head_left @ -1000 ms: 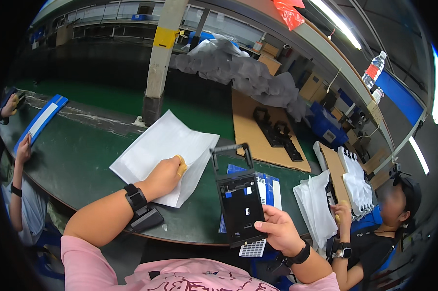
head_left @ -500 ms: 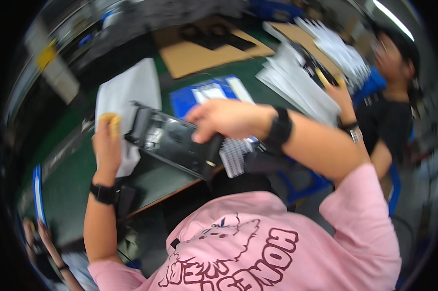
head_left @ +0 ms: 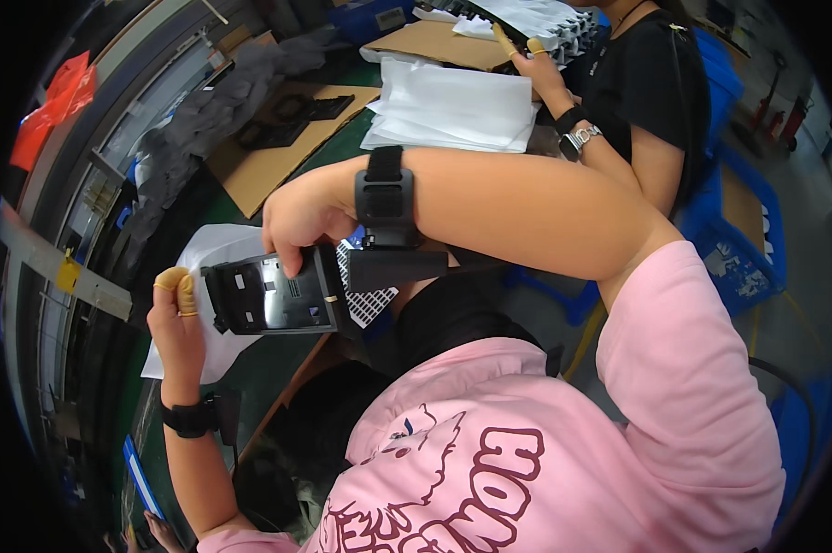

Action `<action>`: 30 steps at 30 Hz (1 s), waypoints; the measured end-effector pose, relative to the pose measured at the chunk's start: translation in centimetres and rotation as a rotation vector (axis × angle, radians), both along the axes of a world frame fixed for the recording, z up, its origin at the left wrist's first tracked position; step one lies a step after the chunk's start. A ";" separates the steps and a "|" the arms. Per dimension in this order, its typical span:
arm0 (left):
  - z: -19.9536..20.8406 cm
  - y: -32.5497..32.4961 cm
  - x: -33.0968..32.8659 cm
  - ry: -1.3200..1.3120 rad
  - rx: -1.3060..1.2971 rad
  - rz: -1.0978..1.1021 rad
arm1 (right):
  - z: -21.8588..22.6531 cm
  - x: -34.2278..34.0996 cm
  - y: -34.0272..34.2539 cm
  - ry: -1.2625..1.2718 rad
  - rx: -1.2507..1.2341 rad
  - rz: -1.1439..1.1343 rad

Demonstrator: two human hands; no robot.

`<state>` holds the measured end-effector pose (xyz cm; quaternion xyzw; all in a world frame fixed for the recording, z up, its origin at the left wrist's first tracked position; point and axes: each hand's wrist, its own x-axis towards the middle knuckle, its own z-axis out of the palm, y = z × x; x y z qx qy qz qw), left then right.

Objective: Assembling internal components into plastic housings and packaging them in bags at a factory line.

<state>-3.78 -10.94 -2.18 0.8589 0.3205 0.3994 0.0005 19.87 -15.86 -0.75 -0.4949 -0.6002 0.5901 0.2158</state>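
My right hand [head_left: 310,214] grips a black plastic housing [head_left: 282,300] from above, its fingers over the edge and a thumb or finger on the glossy face. Cut-outs and small light patches show on that face. Beside the housing's left end is my left hand [head_left: 176,318], closed, with yellow finger cots on its fingers. A thin white packing sheet [head_left: 222,355] spreads behind that hand and the housing, and the curled fingers appear to pinch its edge. Their tips are partly hidden. A perforated white-and-black piece [head_left: 370,300] shows below my right wrist.
A stack of white sheets [head_left: 448,106] lies at the back of the green table. Left of it, black parts [head_left: 296,115] rest on cardboard [head_left: 246,180]. A co-worker in black [head_left: 651,97] handles items at the back right, near blue crates [head_left: 738,230]. Grey wrapping [head_left: 204,115] lines the far edge.
The view has swung to the right. The housing has turned to show its face more squarely, still in my right hand. My left hand stays by its left end.
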 end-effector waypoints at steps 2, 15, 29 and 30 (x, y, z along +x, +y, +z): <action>0.5 -1.0 0.0 0.012 0.059 -0.047 | 0.1 -0.1 -0.5 0.115 -0.057 -0.083; 2.0 -8.3 0.9 0.029 0.213 -0.125 | -3.2 -4.7 -3.6 0.881 -0.030 -0.216; 0.6 -8.1 2.8 0.040 0.052 -0.120 | -5.1 -2.7 -3.7 1.139 0.019 -0.247; -0.2 -7.6 2.8 0.042 0.000 -0.080 | -5.1 -2.4 -3.8 1.175 0.035 -0.262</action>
